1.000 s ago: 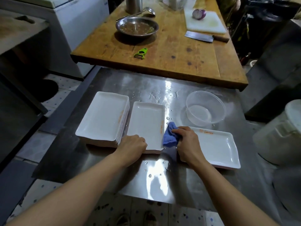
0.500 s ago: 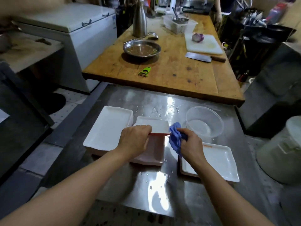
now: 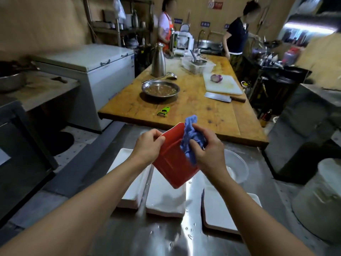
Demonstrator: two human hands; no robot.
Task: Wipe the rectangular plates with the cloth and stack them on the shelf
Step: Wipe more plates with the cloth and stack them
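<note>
My left hand [image 3: 147,146] grips the top left edge of a rectangular plate [image 3: 172,167], lifted and tilted so its red underside faces me. Against that underside my right hand [image 3: 206,150] presses a bunched blue cloth [image 3: 191,139], fingers curled round it. Below on the steel table [image 3: 147,235] lie more white rectangular plates: a stack at the left [image 3: 132,189], a plate in the middle [image 3: 164,202], and one at the right [image 3: 219,213]. No shelf can be made out for certain.
A clear plastic bowl [image 3: 238,167] stands just right of my hands. Beyond is a wooden table [image 3: 193,106] with a metal dish [image 3: 160,89], green peeler [image 3: 163,111], cleaver [image 3: 224,97] and cutting board [image 3: 224,85]. A white bucket [image 3: 321,198] stands right. Two people work at the back.
My left hand has lifted the middle plate off the table and turned it up so the red underside shows. My right hand has brought the cloth onto it. The view has tilted upward.
</note>
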